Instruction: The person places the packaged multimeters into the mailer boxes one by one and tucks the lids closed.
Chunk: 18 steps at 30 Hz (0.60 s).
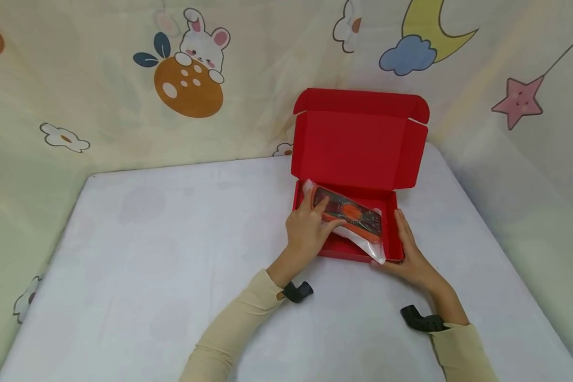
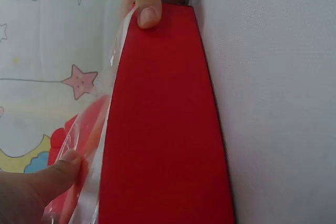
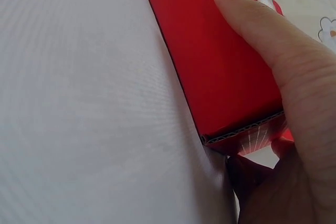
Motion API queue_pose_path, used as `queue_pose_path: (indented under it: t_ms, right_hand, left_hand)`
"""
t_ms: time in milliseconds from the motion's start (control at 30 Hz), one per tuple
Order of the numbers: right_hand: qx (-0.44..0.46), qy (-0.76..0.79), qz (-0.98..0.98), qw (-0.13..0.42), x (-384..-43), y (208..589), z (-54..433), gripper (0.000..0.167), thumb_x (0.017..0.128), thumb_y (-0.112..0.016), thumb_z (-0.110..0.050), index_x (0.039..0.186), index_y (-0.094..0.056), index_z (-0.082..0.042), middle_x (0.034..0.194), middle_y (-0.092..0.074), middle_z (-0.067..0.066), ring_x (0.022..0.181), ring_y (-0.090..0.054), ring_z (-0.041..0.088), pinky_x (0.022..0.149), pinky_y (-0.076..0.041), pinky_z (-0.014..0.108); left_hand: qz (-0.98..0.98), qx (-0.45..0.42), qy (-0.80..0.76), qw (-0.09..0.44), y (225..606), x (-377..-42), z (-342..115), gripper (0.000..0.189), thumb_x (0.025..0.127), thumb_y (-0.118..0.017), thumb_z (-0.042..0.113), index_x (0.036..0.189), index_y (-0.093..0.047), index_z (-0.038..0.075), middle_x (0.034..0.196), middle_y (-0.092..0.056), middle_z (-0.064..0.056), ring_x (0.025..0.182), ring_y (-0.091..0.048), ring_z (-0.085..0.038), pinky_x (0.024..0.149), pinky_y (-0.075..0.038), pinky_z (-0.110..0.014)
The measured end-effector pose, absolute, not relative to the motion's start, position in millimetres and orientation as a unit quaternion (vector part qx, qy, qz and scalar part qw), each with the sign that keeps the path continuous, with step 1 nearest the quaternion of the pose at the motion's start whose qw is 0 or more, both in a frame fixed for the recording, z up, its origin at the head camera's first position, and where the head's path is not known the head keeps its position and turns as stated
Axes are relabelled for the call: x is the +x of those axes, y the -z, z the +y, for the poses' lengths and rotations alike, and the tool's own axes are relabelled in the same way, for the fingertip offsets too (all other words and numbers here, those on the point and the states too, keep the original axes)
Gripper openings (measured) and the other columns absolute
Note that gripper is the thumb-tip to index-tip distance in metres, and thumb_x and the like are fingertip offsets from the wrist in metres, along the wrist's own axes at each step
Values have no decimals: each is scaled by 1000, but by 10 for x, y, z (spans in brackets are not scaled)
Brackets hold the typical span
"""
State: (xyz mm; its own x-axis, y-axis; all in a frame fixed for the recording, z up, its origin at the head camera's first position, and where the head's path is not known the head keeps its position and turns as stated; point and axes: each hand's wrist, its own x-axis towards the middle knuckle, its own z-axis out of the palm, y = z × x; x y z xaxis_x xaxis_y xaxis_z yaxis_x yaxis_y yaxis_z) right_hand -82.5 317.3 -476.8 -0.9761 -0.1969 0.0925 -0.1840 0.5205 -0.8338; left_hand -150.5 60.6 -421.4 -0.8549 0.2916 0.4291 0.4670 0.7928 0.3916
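Note:
A red cardboard box [image 1: 391, 223] lies on the table with its lid [image 1: 353, 148] raised at the back. Over its opening, tilted, is a flat orange and dark package [image 1: 363, 215] in a clear plastic bag [image 1: 363, 243]; what the package contains cannot be told. My left hand [image 1: 307, 228] grips the package at its left part, thumb on the near edge, as the left wrist view also shows with the thumb [image 2: 65, 174] against the plastic. My right hand [image 1: 413, 260] holds the box's near right corner, its thumb [image 3: 257, 24] on the front wall [image 3: 210, 51].
The box stands near the far right part of the white-covered table [image 1: 148, 265]. Printed cloth [image 1: 267, 79] hangs behind the table and along its sides. A black wrist device [image 1: 298, 292] is on the left wrist, another black device [image 1: 422, 320] on the right.

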Motion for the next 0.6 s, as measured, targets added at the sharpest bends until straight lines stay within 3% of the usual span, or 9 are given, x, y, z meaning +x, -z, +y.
queue_pose_path:
  t_ms: [67,133,300,500,600]
  right_hand:
    - [-100,484,869,9,-821,4759,3159,122,75,-82,-7,158,5,-24,163,8,9,146,-2,39,101,-37,65]
    - [-96,492,865,13,-823,4752,3145,123,74,-83,-7,157,6,-26,163,9,7,146,1,39,99,-29,75]
    - [-96,494,864,15,-841,4741,3121,124,74,-83,-8,157,6,-28,163,10,6,147,3,39,99,-29,75]
    - [-102,491,865,6,-842,4776,3148,122,75,-82,-7,157,6,-25,164,10,6,147,4,38,98,-28,76]
    - [-109,489,866,4,-828,4820,3166,122,75,-82,-6,157,6,-24,163,10,7,147,3,38,98,-30,74]
  left_hand:
    - [-930,-207,261,157,4230,-1505,624,62,79,-75,51,125,-67,10,134,-59,-14,97,-68,-22,67,-58,-26]
    - [-930,-205,270,139,4251,-1509,629,59,81,-74,49,126,-67,10,137,-57,-14,101,-68,-23,68,-58,-27]
    - [-937,-190,272,109,4327,-1535,600,57,82,-74,47,126,-67,11,142,-52,-15,112,-64,-26,71,-59,-32]
    - [-949,-208,221,81,4363,-1549,571,59,81,-72,54,124,-61,15,125,-60,-15,94,-67,-22,66,-60,-36]
    - [-957,-215,186,62,4385,-1533,579,65,77,-74,57,124,-58,16,120,-59,-15,93,-66,-23,67,-60,-38]
